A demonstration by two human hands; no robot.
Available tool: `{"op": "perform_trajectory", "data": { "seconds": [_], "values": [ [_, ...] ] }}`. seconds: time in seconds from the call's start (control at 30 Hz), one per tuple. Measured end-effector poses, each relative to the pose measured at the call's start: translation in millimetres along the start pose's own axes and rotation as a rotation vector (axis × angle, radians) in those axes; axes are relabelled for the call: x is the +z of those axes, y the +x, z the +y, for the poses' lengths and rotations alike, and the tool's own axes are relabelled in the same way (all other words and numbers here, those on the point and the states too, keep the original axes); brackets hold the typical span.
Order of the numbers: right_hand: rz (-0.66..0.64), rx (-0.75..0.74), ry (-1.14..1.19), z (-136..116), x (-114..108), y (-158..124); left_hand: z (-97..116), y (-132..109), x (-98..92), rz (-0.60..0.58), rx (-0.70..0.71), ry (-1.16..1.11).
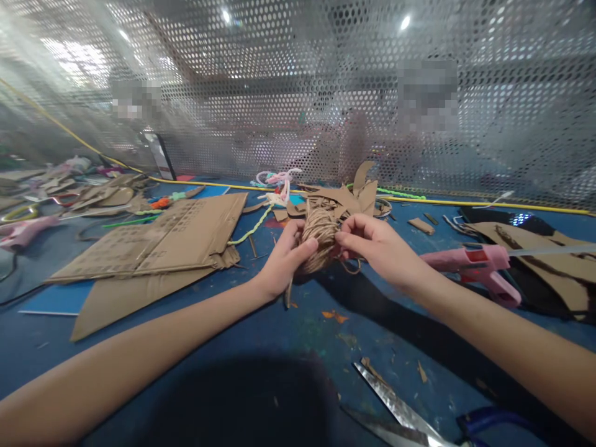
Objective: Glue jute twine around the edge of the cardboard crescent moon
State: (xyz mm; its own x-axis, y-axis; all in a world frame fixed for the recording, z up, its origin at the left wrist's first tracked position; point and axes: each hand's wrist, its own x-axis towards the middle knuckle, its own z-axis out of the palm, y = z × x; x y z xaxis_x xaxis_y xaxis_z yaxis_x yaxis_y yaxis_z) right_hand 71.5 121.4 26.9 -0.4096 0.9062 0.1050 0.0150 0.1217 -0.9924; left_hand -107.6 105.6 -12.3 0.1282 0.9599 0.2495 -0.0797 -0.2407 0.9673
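The bundle of brown twine [319,241] sits mid-frame, its longer axis roughly upright. The left hand [285,257] grips it from the left; the right hand [369,243] bends its fingers at the right edge, though whether they pinch it I cannot tell.

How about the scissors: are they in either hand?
No, the scissors lie open on the table, while the left hand and right hand are at the twine.

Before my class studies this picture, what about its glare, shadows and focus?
Head view: glare spots the perforated screen; head view: dark shadows cross the blue table; head view: cardboard scraps at far left look soft, while the twine bundle looks clearer.
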Motion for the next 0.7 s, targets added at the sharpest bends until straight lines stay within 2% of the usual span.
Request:
{"op": "perform_trajectory", "data": {
  "seconds": [0.13, 0.3, 0.5, 0.57, 0.7],
  "values": [
    [0.106, 0.190, 0.277, 0.8, 0.3, 4.2, 0.7, 7.0, 1.9, 0.030, -0.110, -0.185],
    [0.240, 0.246, 0.443, 4.5, -3.0, 8.1, 1.8, 12.9, -1.4, -0.008, -0.256, -0.374],
    [0.346, 0.184, 0.460, 9.9, -9.5, 13.5, -5.8, 16.1, -5.0, -0.093, -0.294, -0.301],
    [0.386, 0.139, 0.431, 11.5, -11.5, 15.5, -4.8, 16.4, -5.2, -0.061, -0.293, -0.261],
    [0.508, -0.022, 0.313, 13.3, -14.7, 16.9, 5.4, 18.4, -9.6, 0.082, -0.257, -0.210]
  ]
}}
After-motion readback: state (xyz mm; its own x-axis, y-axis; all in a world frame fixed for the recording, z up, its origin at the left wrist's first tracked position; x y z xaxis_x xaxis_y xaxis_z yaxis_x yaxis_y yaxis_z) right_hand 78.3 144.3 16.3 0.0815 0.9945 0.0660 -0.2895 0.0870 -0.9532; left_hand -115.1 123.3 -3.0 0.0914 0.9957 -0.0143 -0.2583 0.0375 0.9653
